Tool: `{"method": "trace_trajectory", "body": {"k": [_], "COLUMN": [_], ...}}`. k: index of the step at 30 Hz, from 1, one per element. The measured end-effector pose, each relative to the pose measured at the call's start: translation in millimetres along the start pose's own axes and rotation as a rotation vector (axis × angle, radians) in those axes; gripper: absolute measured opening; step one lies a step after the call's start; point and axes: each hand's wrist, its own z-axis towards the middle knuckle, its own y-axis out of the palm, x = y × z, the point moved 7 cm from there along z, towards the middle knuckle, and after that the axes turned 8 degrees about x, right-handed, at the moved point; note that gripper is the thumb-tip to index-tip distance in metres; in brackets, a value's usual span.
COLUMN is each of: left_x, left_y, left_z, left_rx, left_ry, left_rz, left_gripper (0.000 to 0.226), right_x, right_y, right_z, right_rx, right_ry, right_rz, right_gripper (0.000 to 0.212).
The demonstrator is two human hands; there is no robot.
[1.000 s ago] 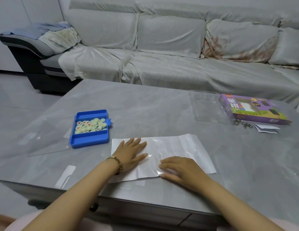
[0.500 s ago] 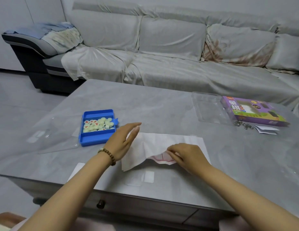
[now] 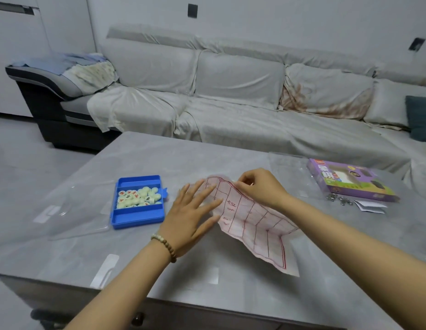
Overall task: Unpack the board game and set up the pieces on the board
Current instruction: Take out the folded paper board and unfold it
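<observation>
Grey and dimly lit, the room has a long sofa draped in pale covers along the far wall, with a teal cushion at its right end. Before it stands a grey stone-look table. On the table's left lies a clear plastic lid, and just beside it a blue tray holds a heap of pale round game pieces marked in red and dark characters. At the far right a purple game box lies flat with a clear plastic shell next to it; a few small metal rings and a folded white slip sit near the box. The paper board, printed with a red grid, is in the middle of the table, curled and partly raised, its near right corner down on the surface. The right hand pinches the sheet's far edge between thumb and fingertips. The left hand, a bead bracelet on its wrist, is spread with straight fingers over the sheet's left edge, gripping nothing; whether it touches the paper cannot be told.
</observation>
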Motion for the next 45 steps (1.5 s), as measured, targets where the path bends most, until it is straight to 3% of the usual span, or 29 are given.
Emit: {"method": "trace_trajectory", "body": {"k": [4, 7, 8, 10, 13, 16, 19, 23, 25, 28, 30, 32, 35, 41, 45], "left_x": [-11, -19, -22, -24, -21, -22, -18, -17, -24, -36, -47, -55, -62, -56, -48], "left_y": [17, 24, 30, 42, 72, 97, 104, 112, 116, 122, 128, 131, 130, 130, 135], "left_z": [-6, -9, -10, -15, -32, -51, -55, -54, -51, -40, -32, -26, -21, -12, -21], "left_rx": [-0.235, -0.327, -0.351, -0.399, -0.657, -0.826, -0.850, -0.814, -0.778, -0.710, -0.695, -0.681, -0.675, -0.642, -0.679], "left_ry": [-0.211, -0.322, -0.356, -0.418, -0.447, -0.508, -0.508, -0.493, -0.463, -0.392, -0.353, -0.330, -0.303, -0.353, -0.357], "left_rz": [-0.033, -0.005, -0.027, -0.102, -0.062, 0.016, 0.047, 0.103, 0.152, 0.172, 0.158, 0.135, 0.127, 0.088, 0.093], "left_gripper": [0.111, 0.126, 0.124, 0.098, 0.053, 0.068, 0.073, 0.078, 0.086, 0.121, 0.128, 0.121, 0.098, 0.070, 0.069], "right_x": [10, 26, 35, 55, 93, 125, 157, 188, 178, 144, 127, 123, 122, 124, 123], "right_y": [-12, -16, -16, -17, -13, -9, -4, 7, 15, 45, 71, 90, 99, 103, 105], "right_z": [6, 2, -1, -10, -29, -48, -72, -95, -100, -102, -105, -109, -106, -93, -82], "right_rx": [0.018, -0.002, 0.004, 0.024, 0.028, 0.068, 0.139, 0.291, 0.305, 0.130, -0.033, -0.125, -0.122, -0.122, -0.131], "right_ry": [0.243, 0.462, 0.530, 0.655, 0.797, 0.848, 0.897, 0.784, 0.602, 0.237, 0.110, 0.097, 0.108, 0.123, 0.128], "right_rz": [0.315, 0.497, 0.554, 0.621, 0.650, 0.658, 0.564, 0.226, 0.057, -0.105, -0.185, -0.238, -0.285, -0.323, -0.317], "right_gripper": [0.020, 0.025, 0.022, 0.012, 0.016, 0.011, 0.009, 0.010, 0.032, 0.047, 0.055, 0.065, 0.081, 0.092, 0.093]}}
